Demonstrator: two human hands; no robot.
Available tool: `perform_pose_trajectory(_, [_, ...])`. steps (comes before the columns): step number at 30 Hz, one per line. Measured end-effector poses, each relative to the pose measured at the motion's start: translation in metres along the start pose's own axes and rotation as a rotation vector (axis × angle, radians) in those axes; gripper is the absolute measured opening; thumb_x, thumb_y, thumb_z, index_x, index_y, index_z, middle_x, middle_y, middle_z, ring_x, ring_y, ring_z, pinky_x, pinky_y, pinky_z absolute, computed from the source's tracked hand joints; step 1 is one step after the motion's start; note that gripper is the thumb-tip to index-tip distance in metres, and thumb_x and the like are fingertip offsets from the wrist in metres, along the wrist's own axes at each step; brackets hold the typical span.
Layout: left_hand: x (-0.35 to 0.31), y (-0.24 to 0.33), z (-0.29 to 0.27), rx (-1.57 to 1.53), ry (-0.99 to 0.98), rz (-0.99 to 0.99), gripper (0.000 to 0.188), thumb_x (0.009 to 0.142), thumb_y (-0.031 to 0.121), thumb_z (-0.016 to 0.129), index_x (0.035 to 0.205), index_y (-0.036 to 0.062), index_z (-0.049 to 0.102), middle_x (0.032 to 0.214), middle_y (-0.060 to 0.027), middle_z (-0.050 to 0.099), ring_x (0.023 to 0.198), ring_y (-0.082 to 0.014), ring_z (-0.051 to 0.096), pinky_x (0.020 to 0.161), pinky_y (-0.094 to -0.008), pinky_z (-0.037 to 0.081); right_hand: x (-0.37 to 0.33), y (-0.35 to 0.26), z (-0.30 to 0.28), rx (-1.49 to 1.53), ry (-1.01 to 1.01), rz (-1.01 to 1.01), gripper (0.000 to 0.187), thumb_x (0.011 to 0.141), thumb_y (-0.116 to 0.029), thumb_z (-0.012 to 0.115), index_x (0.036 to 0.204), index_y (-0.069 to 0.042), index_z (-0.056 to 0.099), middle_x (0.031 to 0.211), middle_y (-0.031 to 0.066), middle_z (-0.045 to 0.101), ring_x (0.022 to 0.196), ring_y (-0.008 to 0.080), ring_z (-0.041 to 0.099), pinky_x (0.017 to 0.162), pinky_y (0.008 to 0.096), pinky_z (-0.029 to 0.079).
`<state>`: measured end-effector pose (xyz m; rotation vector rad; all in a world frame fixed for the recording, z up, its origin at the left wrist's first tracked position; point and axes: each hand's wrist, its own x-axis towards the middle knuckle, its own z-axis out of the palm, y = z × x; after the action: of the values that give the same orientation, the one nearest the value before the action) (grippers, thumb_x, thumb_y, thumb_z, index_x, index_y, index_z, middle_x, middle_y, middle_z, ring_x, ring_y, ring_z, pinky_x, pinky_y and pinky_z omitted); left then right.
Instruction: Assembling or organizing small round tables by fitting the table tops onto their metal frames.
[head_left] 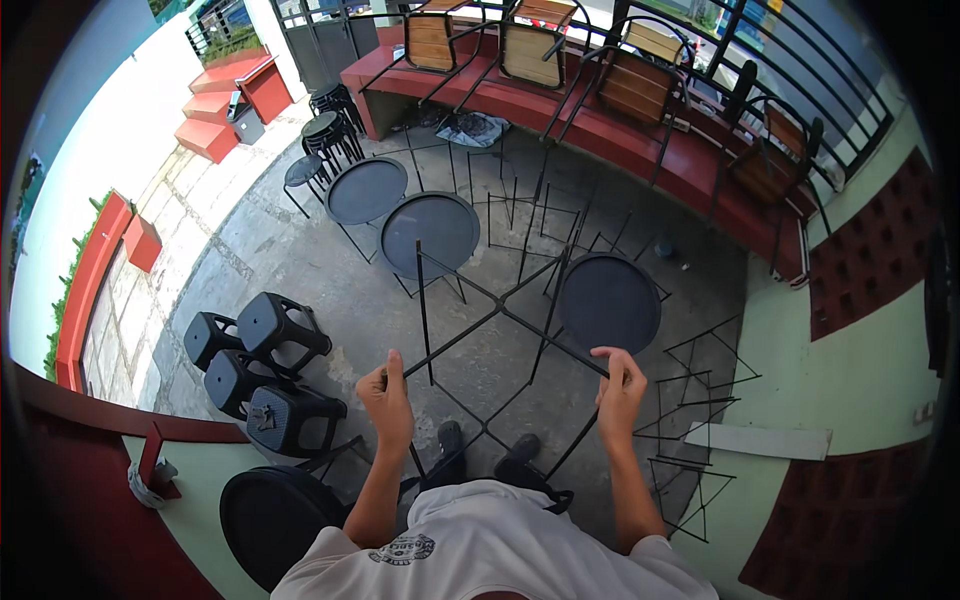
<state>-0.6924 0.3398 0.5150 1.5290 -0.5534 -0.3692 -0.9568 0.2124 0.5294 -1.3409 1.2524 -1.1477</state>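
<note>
Between my hands stands a thin black metal folding table frame, its bars crossing in an X and its legs spread over the floor. My left hand is closed round the frame's near left corner, thumb up. At the near right corner, my right hand grips the frame with bent fingers. No top lies on this frame. Just beyond my right hand is a round black tabletop. Two more round black tables, one nearer and one farther, stand past the frame to the left.
Black plastic stools cluster at left, above a stack of round black tops. More folded-out frames stand at right. Wooden chairs rest upturned on a red ledge at the back. Stacked round stools stand farther left.
</note>
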Motion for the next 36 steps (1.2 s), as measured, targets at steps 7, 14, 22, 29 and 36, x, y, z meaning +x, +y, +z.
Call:
perform_pose_trajectory(7, [-0.011,-0.144,0.002,0.109,0.101,0.024,0.056,0.109,0.026,0.054,0.063,0.0102,0.025,0.058,0.0059,0.022,0.058,-0.0053,0.016,0.053,-0.0364,0.010,0.038,0.107,-0.009,0.116,-0.789,0.682,0.087,0.102,-0.073,0.027,0.120,0.002,0.067,0.058,-0.0033,0.036,0.057,0.0097,0.040,0.077,0.0306,0.047])
perform_pose_trajectory(14, [-0.001,-0.296,0.006,0.051,-0.161,-0.291,0.055,0.111,0.034,0.045,0.064,0.0101,0.029,0.059,0.0040,0.027,0.057,-0.0069,0.021,0.053,-0.0327,0.018,0.026,0.307,0.042,-0.205,-0.749,0.742,0.044,0.100,-0.045,0.065,0.075,-0.011,0.053,0.061,-0.0063,0.038,0.056,0.0069,0.038,0.053,0.0306,0.034])
perform_pose_trajectory(22, [0.018,-0.421,0.025,0.261,-0.212,-0.400,0.014,0.103,0.016,0.061,0.107,0.0028,0.063,0.063,0.0066,0.045,0.056,-0.0016,0.036,0.051,-0.0245,0.024,0.003,0.458,0.079,-0.458,-0.617,0.364,0.049,0.099,-0.036,0.066,0.074,0.001,0.044,0.061,0.0159,0.044,0.056,0.0239,0.040,0.056,0.0414,0.037])
perform_pose_trajectory(29, [-0.025,-0.552,-0.009,0.274,-0.221,-0.522,0.014,0.102,0.009,0.059,0.110,0.0003,0.066,0.068,-0.0021,0.062,0.065,-0.0078,0.057,0.060,-0.0242,0.038,-0.031,0.553,0.099,-0.510,-0.581,0.374,0.041,0.101,-0.031,0.063,0.080,0.001,0.048,0.062,0.0179,0.050,0.057,0.0372,0.050,0.055,0.0421,0.038])
perform_pose_trajectory(36, [-0.059,-0.627,-0.006,0.480,-0.409,-0.569,0.015,0.101,0.010,0.060,0.111,0.0031,0.067,0.068,-0.0037,0.065,0.065,-0.0078,0.057,0.062,-0.0280,0.043,-0.052,0.619,0.089,-0.666,-0.615,0.416,0.037,0.099,-0.033,0.063,0.084,0.000,0.055,0.069,0.0215,0.061,0.073,0.0454,0.063,0.062,0.0516,0.046])
